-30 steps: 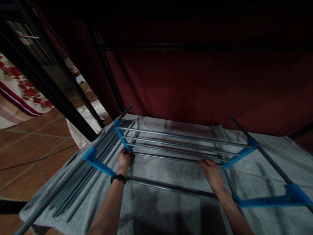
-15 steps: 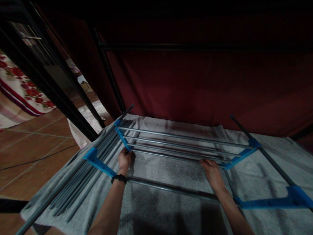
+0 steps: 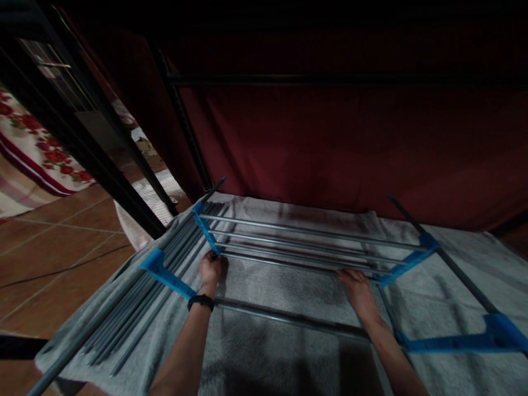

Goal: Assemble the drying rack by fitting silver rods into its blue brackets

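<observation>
Barely any change from half a second back. Left hand [image 3: 210, 269] still curled round the near steel rod [image 3: 280, 263] at the blue bracket [image 3: 207, 233], at 9 o'clock. Right hand [image 3: 357, 286], fingers loosely spread, resting on the same rod at 3 o'clock. Rack on grey towel [image 3: 264, 352]. No readable writing.

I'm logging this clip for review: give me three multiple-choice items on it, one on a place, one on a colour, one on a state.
1. Where is the left hand?
A. at the near end of a blue bracket
B. on the tiled floor
C. on the red curtain

2. What colour is the cloth under the rack?
A. yellow
B. grey
C. green

3. How is the right hand placed?
A. raised in the air
B. resting on a metal rod
C. holding a cup

Answers: 1 A, the fingers meet the bracket's end; 2 B, it shows grey; 3 B, the fingertips lie on the rod.
</observation>
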### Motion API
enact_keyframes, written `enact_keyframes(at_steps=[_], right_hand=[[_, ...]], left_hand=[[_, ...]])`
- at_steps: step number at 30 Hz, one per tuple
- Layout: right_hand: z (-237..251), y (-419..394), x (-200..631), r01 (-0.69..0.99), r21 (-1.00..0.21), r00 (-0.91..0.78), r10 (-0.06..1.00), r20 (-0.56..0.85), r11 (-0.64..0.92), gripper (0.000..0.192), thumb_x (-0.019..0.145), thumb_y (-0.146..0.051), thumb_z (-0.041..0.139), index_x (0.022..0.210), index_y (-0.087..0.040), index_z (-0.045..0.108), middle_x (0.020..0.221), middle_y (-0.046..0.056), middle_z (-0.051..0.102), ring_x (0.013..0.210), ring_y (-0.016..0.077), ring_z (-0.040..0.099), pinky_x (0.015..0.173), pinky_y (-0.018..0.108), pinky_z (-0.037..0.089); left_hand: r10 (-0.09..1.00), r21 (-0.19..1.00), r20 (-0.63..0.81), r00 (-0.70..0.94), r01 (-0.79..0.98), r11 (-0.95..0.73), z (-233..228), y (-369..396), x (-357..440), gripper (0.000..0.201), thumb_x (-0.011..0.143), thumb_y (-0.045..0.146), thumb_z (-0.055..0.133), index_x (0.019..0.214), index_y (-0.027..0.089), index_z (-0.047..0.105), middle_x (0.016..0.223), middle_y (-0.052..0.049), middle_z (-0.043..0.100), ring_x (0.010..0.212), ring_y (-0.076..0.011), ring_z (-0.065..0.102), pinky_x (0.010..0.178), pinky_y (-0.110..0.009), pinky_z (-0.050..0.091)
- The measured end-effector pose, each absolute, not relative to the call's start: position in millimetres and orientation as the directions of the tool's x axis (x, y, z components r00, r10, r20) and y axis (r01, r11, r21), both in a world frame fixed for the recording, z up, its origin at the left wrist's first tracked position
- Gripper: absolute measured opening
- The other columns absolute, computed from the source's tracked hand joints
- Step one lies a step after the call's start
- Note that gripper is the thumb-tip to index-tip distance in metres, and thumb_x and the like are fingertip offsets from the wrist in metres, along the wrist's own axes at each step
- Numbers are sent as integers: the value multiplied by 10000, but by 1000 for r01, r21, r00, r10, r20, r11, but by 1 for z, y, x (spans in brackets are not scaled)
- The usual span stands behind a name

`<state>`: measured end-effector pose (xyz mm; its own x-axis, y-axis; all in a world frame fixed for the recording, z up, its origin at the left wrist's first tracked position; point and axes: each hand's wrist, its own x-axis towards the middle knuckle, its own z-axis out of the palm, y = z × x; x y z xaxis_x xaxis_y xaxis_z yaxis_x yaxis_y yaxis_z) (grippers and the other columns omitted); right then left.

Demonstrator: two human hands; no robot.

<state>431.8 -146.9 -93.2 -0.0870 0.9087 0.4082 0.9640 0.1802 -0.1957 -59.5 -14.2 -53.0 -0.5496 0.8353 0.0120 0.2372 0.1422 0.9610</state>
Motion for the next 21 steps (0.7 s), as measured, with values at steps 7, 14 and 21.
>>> enact_keyframes(at_steps=[7, 14, 21], right_hand=[[-95, -145, 434, 959, -202, -103, 906, 411, 200, 413, 986, -105, 464, 1219, -239, 777, 1177, 92, 772, 1101, 262, 690, 1037, 459, 503], [-97, -146, 431, 959, -208, -103, 918, 383, 194, 432, 978, -110, 452, 1208, -271, 780, 1169, 77, 771, 1106, 256, 682, 1075, 492, 481], [-90, -147, 428, 979, -164, -44, 911, 410, 121, 412, 1002, -136, 472, 1261, -286, 755, 1246, 78, 747, 1178, 270, 641, 1099, 493, 426]], left_hand=[[826, 954, 26, -563, 259, 147, -52, -16, -57, 167, 618, 151, 658, 770, 219, 673, 773, -84, 731, 941, -298, 721, 926, -403, 563], [828, 948, 29, -559, 277, 154, -49, -17, -54, 180, 623, 126, 644, 768, 227, 677, 782, -81, 740, 977, -305, 724, 996, -422, 545], [830, 933, 11, -558, 304, 192, -41, -17, -53, 118, 621, 145, 651, 708, 224, 643, 710, -72, 695, 862, -313, 712, 956, -462, 552]])
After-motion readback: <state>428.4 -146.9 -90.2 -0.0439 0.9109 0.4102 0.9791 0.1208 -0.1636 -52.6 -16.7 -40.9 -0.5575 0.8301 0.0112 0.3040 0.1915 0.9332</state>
